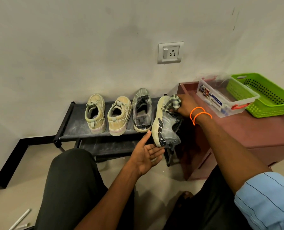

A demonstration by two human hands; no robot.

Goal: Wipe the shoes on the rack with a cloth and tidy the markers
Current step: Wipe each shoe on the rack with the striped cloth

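At the floor's bottom left corner we see two markers (pixel 20 219) lying loose, well apart from both hands. On the rack (pixel 68 123), running from its left end, stand a tan pair (pixel 108 115) and one grey shoe (pixel 142 112), all with toes to the wall. At the rack's right end we hold the second grey shoe (pixel 165 123) tipped on its side, sole facing left, its long axis running from wall toward us. Our left hand (pixel 147 156) sits just below the heel, palm up, fingers straight and wide, touching the sole's edge. Our right hand (pixel 186 105) reaches in over the toe and grips the checked cloth (pixel 173 102), pressing it onto the upper. Further right, a clear box (pixel 224 103) and green basket (pixel 267 97) sit on the counter (pixel 262 131). We judge the wipe should run heelward along the shoe.
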